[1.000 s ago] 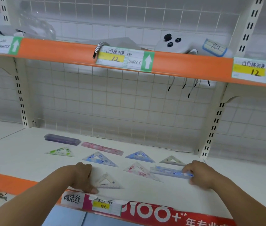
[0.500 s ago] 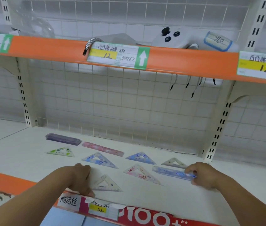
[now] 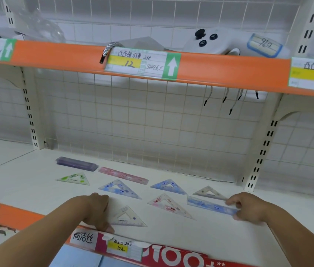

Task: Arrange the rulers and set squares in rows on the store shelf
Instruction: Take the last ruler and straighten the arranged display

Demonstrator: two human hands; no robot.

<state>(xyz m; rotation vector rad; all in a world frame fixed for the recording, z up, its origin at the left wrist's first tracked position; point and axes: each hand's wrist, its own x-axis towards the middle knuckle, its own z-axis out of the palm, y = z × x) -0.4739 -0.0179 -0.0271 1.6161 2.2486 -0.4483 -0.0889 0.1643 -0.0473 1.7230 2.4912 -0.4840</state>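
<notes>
On the lower shelf (image 3: 27,182), near its front edge, the blue ruler (image 3: 210,206) lies with its long axis left to right. Its right end is pinched between thumb and fingers of the right hand (image 3: 248,208), and the pink set square (image 3: 169,206) lies just beside its left end. The left hand (image 3: 96,212) curls against the clear set square's (image 3: 130,218) left corner; whether it grips, I cannot tell.
</notes>
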